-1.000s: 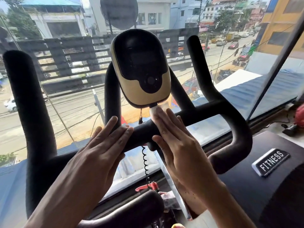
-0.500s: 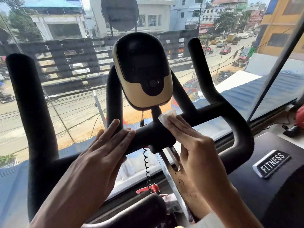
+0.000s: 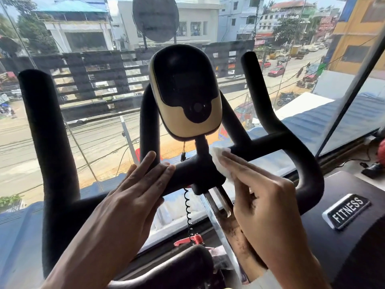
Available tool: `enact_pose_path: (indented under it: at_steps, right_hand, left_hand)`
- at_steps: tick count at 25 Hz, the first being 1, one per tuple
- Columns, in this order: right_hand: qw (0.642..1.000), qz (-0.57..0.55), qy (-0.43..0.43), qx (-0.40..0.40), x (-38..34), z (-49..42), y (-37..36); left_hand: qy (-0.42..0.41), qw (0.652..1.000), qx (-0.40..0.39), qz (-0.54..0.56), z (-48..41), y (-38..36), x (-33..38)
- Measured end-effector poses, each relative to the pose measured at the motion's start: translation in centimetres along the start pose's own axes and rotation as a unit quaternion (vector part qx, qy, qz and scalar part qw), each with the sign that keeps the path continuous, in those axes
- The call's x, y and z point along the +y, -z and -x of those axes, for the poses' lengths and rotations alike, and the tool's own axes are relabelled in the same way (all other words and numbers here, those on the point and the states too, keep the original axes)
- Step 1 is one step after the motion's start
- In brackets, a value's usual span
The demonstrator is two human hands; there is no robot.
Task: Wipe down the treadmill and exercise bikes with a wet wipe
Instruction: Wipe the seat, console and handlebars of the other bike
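Note:
An exercise bike's black foam handlebar [image 3: 270,147] fills the view, with a black and tan console [image 3: 187,97] on a stem at its middle. My right hand [image 3: 266,201] holds a white wet wipe [image 3: 218,159] against the bar's centre clamp, just right of the stem. Two of its fingers lie straight on the wipe and the others are curled. My left hand [image 3: 135,195] rests flat on the crossbar left of the clamp, fingers straight and together.
A black treadmill hood with a FITNESS badge [image 3: 345,211] stands at the lower right. A coiled black cable [image 3: 188,209] hangs from the clamp above a red knob [image 3: 191,239]. A large window [image 3: 93,132] directly behind the bike overlooks a street.
My right hand has slid the wipe from under the console stem down and right along the centre clamp. My left hand has stayed in place on the bar.

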State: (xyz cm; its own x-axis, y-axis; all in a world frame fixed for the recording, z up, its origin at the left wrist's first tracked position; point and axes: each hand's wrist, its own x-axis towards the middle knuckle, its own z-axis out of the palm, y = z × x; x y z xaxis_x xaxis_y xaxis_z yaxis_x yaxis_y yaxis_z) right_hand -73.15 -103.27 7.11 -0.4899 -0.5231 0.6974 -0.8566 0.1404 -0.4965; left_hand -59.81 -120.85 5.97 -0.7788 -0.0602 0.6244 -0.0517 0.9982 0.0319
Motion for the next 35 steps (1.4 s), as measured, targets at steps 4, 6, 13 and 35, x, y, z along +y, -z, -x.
enact_pose_path:
  at_steps: [4,6,13,35]
  right_hand:
    - [0.999,-0.002,0.009,-0.037,0.4,-1.1,-2.5]
    - [0.999,0.018,0.029,-0.031,1.1,0.1,-3.0]
    - [0.995,-0.020,0.063,-0.075,1.5,4.1,-2.3]
    - [0.930,0.336,0.143,-0.042,-6.6,-9.2,-11.1]
  left_hand:
    - [0.000,1.000,-0.007,0.000,0.1,0.1,0.0]
    - [0.001,1.000,-0.014,0.002,0.0,0.2,0.2]
    - [0.001,1.000,-0.017,0.006,-0.2,0.4,0.3]
    - [0.211,0.974,0.061,-0.050,0.3,4.9,-8.4]
